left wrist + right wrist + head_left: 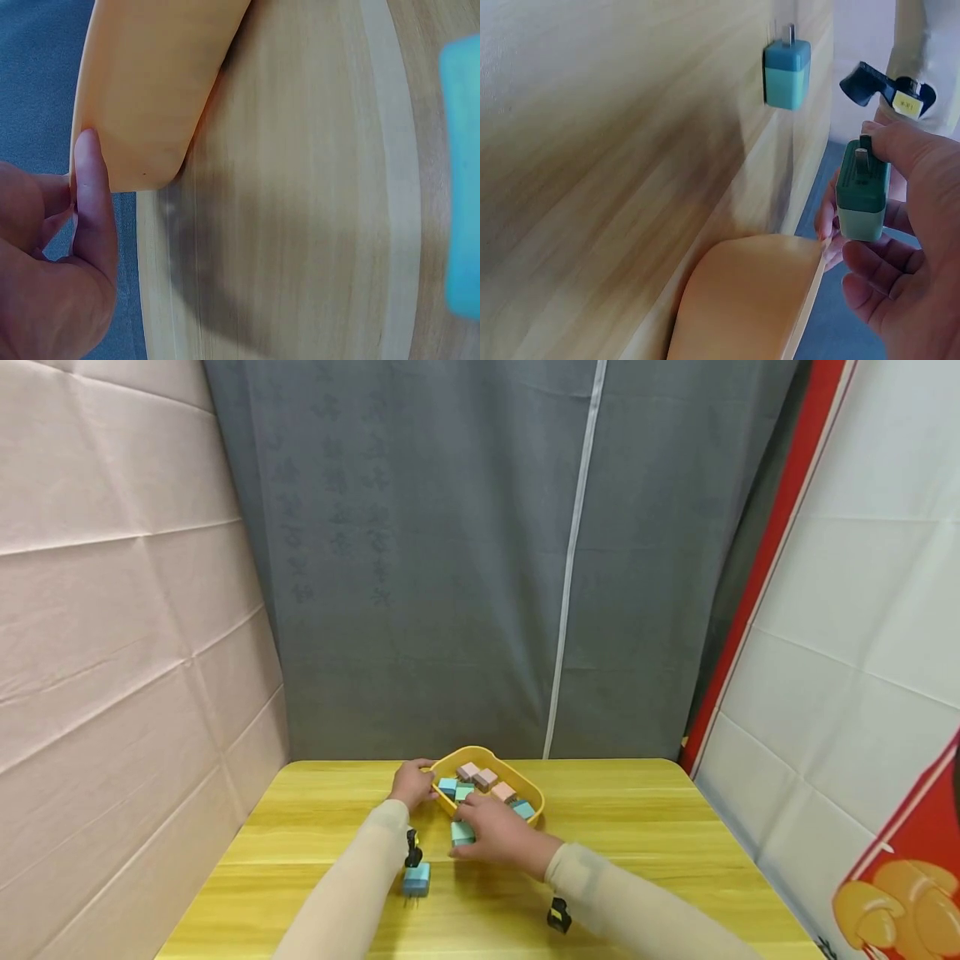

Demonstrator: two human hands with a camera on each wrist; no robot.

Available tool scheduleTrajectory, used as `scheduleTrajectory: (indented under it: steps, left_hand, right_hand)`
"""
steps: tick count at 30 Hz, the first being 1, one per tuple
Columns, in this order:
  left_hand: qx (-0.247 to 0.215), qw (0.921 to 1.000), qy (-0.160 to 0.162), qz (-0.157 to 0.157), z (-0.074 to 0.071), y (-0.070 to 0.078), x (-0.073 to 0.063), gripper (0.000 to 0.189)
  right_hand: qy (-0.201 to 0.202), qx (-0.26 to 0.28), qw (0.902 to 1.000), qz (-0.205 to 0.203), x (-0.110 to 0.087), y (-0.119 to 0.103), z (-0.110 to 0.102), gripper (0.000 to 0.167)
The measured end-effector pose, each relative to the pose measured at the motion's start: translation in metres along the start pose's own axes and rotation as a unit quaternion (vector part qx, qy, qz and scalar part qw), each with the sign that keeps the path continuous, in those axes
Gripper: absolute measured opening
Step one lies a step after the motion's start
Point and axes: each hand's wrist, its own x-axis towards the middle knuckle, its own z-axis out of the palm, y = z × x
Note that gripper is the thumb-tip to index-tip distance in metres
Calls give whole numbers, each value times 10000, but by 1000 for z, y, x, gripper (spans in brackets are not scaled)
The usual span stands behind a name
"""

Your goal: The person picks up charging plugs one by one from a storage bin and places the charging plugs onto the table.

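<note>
My left hand [411, 783] pinches the left rim of a yellow plastic basket [150, 90], thumb on one side of the wall and fingers on the other. In front of the basket, my right hand [498, 835] holds a green plug-in charger [862, 191] above the table, its metal prongs showing in the right wrist view. A blue charger [416, 878] rests on the table near my left forearm, prongs toward me. Inside the basket are several chargers, among them a pink charger [485, 779], a peach charger [503, 792] and a blue charger [447, 787].
The yellow wood-grain table [615, 835] has rounded far corners. Behind it hangs a grey curtain [435, 568]. Pale cloth [135, 610] covers the left side, and a white panel [847, 610] with a red edge stands on the right. Each wrist wears a small black camera mount [558, 914].
</note>
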Motion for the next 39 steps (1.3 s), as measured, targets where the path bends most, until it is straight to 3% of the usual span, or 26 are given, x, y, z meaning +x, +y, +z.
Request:
scheduleTrajectory:
  steps: [17,27,32,39]
  left_hand:
    - [54,10000,-1,25,1,-1,-3,38]
    - [-12,10000,12,40,1,-6,4,37]
    - [-19,10000,-33,35,-1,-4,1,38]
    - [-17,9999,-43,-103,0,-4,2,39]
  right_hand:
    - [-424,-293,9984,-217,1,-17,16,39]
    - [-534,-347,9977,-231,1,-26,18,41]
    - [-525,-374,9974,-332,3,-29,21,41]
    - [-630,-351,9965,-413,5,-30,26,41]
